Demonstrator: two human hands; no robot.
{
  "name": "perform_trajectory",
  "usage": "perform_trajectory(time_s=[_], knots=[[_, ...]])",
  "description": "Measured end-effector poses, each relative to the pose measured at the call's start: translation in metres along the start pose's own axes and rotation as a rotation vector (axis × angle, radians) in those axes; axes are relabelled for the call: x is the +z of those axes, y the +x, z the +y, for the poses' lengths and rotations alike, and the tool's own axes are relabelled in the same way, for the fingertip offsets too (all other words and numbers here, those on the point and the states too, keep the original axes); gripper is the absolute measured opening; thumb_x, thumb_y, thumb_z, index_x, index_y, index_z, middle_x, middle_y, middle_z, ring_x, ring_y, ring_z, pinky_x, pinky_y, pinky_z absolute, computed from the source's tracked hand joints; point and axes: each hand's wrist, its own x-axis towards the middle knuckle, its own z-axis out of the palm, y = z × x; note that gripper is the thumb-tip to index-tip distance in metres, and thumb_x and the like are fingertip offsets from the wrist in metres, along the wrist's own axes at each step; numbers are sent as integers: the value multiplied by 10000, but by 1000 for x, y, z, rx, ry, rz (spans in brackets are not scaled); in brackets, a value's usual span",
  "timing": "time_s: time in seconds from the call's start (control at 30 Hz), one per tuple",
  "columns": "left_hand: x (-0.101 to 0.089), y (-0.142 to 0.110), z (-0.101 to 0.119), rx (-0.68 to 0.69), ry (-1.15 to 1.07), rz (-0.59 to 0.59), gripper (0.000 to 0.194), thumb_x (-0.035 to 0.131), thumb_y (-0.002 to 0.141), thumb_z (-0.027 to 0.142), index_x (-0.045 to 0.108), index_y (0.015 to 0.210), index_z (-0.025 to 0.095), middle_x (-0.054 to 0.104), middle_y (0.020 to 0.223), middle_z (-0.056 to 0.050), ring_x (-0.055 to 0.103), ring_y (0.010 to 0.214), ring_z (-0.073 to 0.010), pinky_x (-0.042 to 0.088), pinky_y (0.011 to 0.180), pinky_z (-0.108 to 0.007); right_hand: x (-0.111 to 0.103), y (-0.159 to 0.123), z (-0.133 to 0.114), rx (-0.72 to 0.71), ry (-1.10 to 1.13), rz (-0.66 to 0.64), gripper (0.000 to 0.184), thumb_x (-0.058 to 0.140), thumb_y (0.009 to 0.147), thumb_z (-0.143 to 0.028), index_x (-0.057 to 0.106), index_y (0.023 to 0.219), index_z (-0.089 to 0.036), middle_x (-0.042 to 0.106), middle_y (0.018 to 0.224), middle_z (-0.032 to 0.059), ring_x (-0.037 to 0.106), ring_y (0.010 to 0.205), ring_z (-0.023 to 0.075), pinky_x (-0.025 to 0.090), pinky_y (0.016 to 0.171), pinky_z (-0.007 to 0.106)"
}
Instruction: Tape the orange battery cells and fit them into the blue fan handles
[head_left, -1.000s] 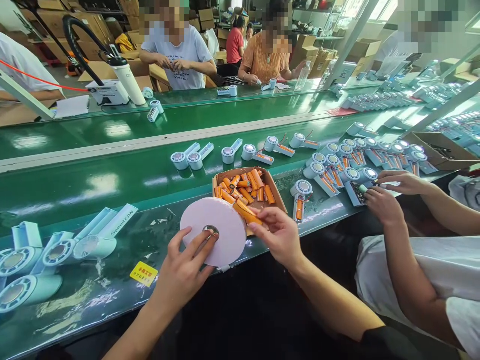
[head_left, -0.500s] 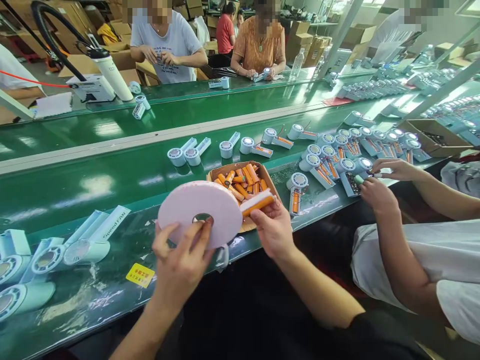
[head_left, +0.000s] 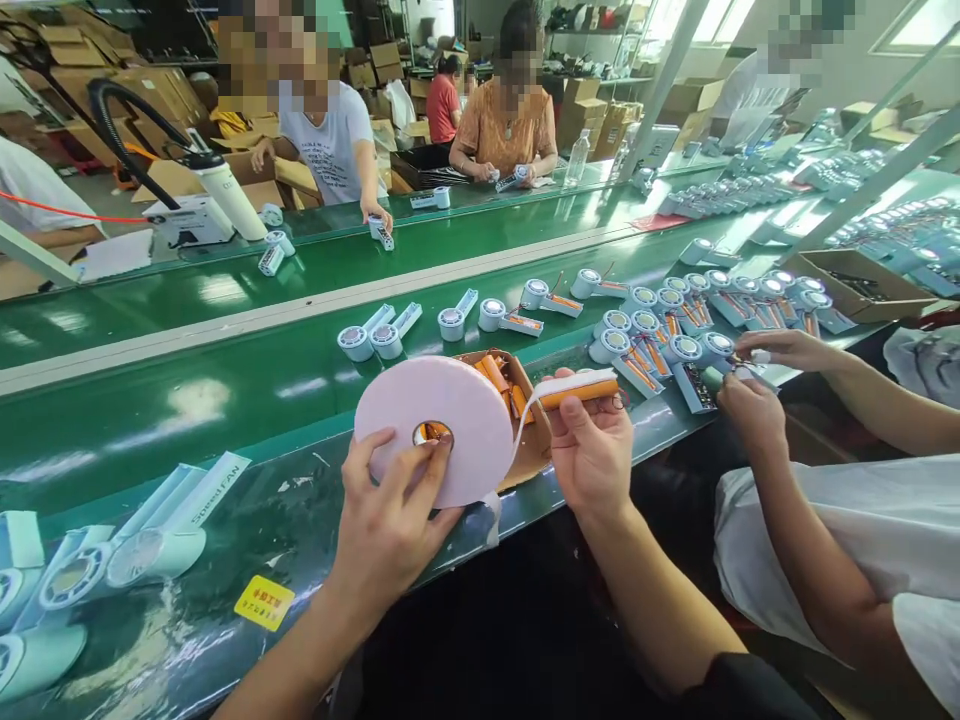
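My left hand (head_left: 401,500) grips a large roll of double-sided tape (head_left: 472,430), its fingers at the centre hole and lower edge. An orange cylindrical battery (head_left: 585,392) is pinched in my right hand (head_left: 596,445), lying almost level with a white tape strip along its top. From the battery's left end a narrow strip of tape runs back to the right side of the roll. Behind the roll sits a cardboard box (head_left: 534,440) of orange batteries, partly hidden. A loose tape end hangs under the roll.
Light-blue fan housings (head_left: 154,530) lie at the left; others stand on the green belt (head_left: 187,380). A yellow card (head_left: 264,602) lies near the front edge. At right, a co-worker's hands (head_left: 757,400) handle a fan among several with batteries. More people sit opposite.
My right hand has moved right with the battery, away from the roll, and a tape strip now spans the gap. Across the belt, a person has reached down to a fan.
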Motion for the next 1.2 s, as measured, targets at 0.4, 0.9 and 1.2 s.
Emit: perform_trajectory(time_s=[0.4,0.9,1.2], knots=[[15,-22,29,100,-183,-204,533,837,860,215,695,1374,213,781,1154,-70,546,1270,-354,342,1276,-634,-32,50,-25,-185,16,47,329,995,681,-298,778,925,-260,823,999,-11,786,913,152,675,873,283],[172,215,-84,-360,-11,-823,601,639,984,490,596,1507,197,570,1567,-212,539,1439,-410,484,1147,-514,-78,0,-13,98,-221,36,576,976,709,-305,738,1233,-312,856,1022,74,832,951,300,671,880,499],[148,190,-140,-224,-158,-932,390,685,892,353,767,1218,157,733,1270,-131,700,1171,-274,514,1071,-337,-109,35,-51,17,-500,43,650,995,664,-373,730,1257,-369,834,955,86,824,901,363,639,907,635]])
